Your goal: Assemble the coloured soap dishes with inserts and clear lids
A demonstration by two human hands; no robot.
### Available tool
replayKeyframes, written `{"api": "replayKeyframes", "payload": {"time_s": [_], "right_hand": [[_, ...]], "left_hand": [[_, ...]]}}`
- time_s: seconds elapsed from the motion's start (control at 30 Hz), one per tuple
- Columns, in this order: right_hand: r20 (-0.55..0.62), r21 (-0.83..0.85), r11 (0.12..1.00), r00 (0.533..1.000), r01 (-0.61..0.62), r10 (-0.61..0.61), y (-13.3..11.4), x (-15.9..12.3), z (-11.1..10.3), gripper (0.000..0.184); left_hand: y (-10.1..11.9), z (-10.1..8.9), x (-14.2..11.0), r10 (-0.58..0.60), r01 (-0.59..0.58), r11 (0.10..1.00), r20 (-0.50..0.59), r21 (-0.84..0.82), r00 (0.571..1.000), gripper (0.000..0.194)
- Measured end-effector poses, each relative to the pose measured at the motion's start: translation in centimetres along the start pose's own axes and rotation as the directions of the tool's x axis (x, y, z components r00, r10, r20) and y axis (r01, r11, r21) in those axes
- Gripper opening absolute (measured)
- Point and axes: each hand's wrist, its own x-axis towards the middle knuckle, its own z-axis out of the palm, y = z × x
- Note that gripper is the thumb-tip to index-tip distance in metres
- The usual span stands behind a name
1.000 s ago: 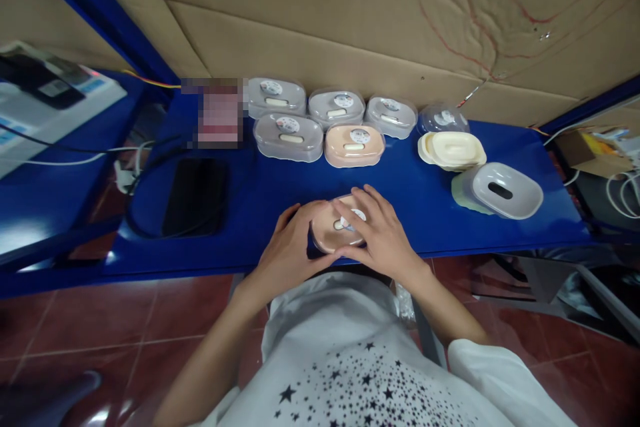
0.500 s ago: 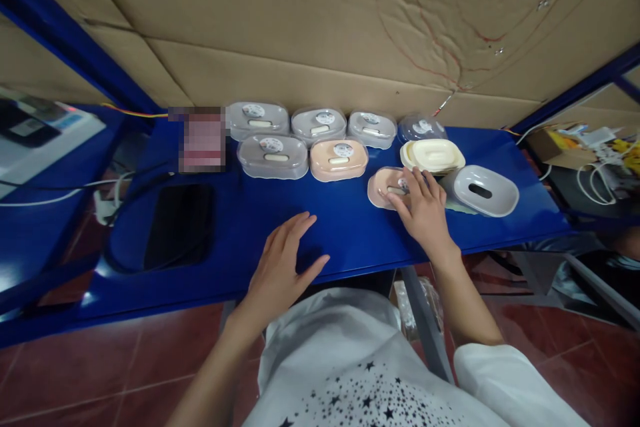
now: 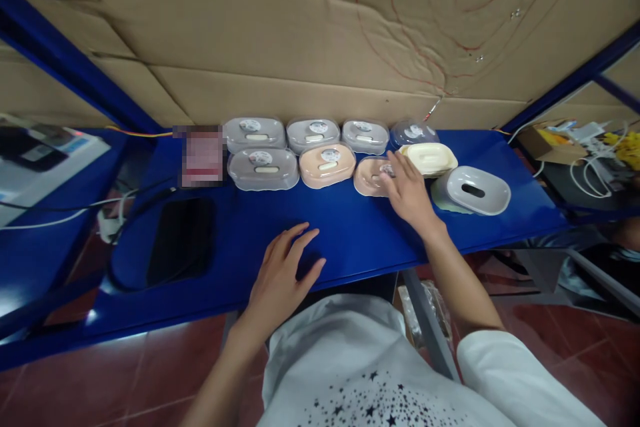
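Observation:
My right hand (image 3: 409, 192) grips the right end of a peach oval box (image 3: 367, 177) with a clear lid, its fingers covering part of the lid. The box rests on the blue table at the right end of the front row. Beside it stand another peach box (image 3: 314, 172) and a grey box (image 3: 249, 177), both with clear lids and round stickers. My left hand (image 3: 283, 273) hovers near the table's front edge, fingers apart and holding nothing. Right of my right hand are stacked cream trays (image 3: 433, 156) and a grey oval cover (image 3: 487, 199) with a slot.
Behind stand more lidded grey boxes (image 3: 254, 136) and a loose clear lid (image 3: 413, 136), near a cardboard wall (image 3: 280, 33). A blurred-out pink item (image 3: 203, 157), a black flat object (image 3: 181, 237) and cables lie left. A person's arm shows at far right.
My right hand has slid the peach box back and slightly left, into line with the front row. My left hand stays open in about the same place. The view has shifted a little.

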Motion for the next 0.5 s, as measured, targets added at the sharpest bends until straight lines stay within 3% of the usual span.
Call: {"api": "replayKeyframes", "payload": {"time_s": [0.13,0.23,0.37,0.5], "right_hand": [[-0.070,-0.127,0.989,0.995,-0.081,0.073,2.9,0.4,-2.2,0.054],[-0.016,-0.318,0.942,0.994,-0.108,0.108,4.2,0.7,-3.4,0.046],[0.076,-0.453,0.889,0.991,-0.067,0.113,4.7,1.0,-3.5,0.031],[0.070,-0.466,0.882,0.991,-0.069,0.115,5.6,1.6,-3.4,0.025]], "left_hand": [[-0.1,0.1,-0.1,0.024,-0.024,1.000,-0.007,0.017,1.000,0.045],[-0.2,0.3,-0.1,0.053,-0.052,0.997,-0.014,0.049,0.998,0.041],[-0.2,0.4,0.0,0.069,-0.068,0.995,-0.018,0.070,0.997,0.038],[-0.1,0.5,0.1,0.099,-0.097,0.992,-0.019,0.077,0.995,0.035]]}}
